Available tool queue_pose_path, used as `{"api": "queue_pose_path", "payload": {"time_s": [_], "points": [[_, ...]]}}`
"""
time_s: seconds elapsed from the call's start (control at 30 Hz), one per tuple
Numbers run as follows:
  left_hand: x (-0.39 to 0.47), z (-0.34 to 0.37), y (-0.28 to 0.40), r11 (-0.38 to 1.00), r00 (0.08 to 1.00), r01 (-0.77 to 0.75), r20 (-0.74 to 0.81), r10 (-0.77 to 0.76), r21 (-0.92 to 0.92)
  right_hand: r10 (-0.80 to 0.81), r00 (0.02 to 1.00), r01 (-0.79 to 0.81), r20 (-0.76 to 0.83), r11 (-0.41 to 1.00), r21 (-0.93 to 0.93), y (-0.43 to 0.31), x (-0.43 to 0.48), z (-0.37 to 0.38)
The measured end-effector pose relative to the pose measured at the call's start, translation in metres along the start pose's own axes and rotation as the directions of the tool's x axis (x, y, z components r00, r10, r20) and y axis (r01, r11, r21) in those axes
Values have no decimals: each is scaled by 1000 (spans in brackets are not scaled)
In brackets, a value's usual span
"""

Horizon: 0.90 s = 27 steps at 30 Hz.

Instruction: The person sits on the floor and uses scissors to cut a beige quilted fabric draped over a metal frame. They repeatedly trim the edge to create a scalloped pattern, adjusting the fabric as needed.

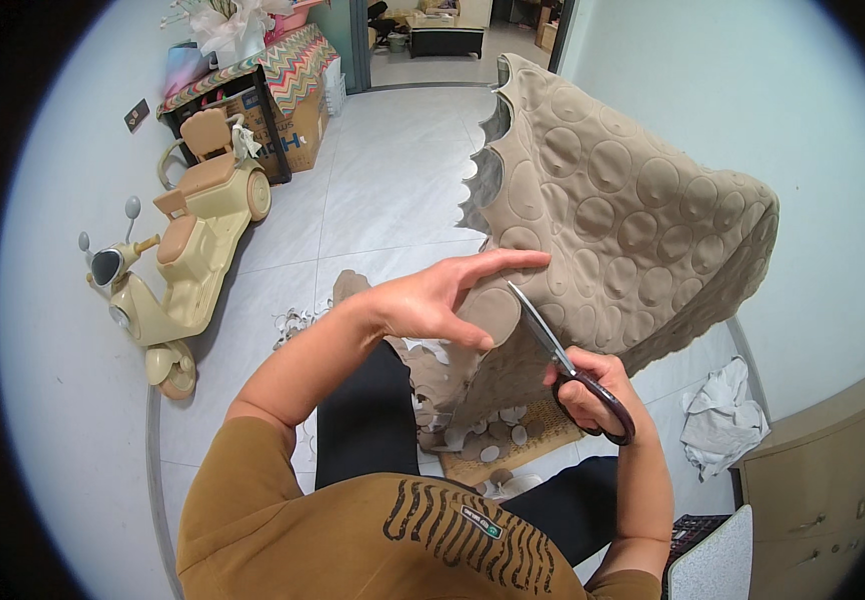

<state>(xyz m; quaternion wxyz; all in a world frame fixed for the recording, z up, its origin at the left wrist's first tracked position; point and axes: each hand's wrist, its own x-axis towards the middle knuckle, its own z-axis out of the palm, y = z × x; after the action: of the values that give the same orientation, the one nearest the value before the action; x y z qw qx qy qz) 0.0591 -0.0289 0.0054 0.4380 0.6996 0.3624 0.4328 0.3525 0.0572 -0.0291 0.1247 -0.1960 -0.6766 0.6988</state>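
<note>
A large beige sheet of fabric [639, 232], stitched all over with raised round discs, is draped in front of me. Its left edge shows scalloped cut-outs with a grey underside. My left hand [440, 296] lies on the sheet with thumb and index finger spread around one disc [492, 316] near the edge; whether it presses or grips the fabric is unclear. In my right hand [594, 386] is a pair of scissors [561, 360] with dark handles. The blades look closed or nearly so, their tip just right of that disc. Below hang folds of the same fabric.
Loose round pieces [489, 454] lie on a woven mat [552, 439] between my legs. Scraps [294, 324] are on the floor at left. A toy scooter [196, 262] and a cloth-covered table [294, 64] stand left. White cloth [725, 420] and a cabinet [830, 480] are right.
</note>
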Motion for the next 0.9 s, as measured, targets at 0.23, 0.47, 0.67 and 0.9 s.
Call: {"api": "queue_pose_path", "payload": {"time_s": [0.23,0.47,0.67,0.9], "points": [[2,-5,3,1000,999,14,47,-16,22,-24,1000,25,7,989,-148,-7,1,-10],[3,-3,2,994,989,106,-100,-108,-29,-101,994,95,-39,986,-139,11,-2,-4],[10,-3,2,995,980,89,-171,-96,-52,-97,994,106,-56,977,184,43,4,18],[15,4,22,988,969,151,-201,-141,31,-252,952,293,-175,916,275,60,33,56]]}}
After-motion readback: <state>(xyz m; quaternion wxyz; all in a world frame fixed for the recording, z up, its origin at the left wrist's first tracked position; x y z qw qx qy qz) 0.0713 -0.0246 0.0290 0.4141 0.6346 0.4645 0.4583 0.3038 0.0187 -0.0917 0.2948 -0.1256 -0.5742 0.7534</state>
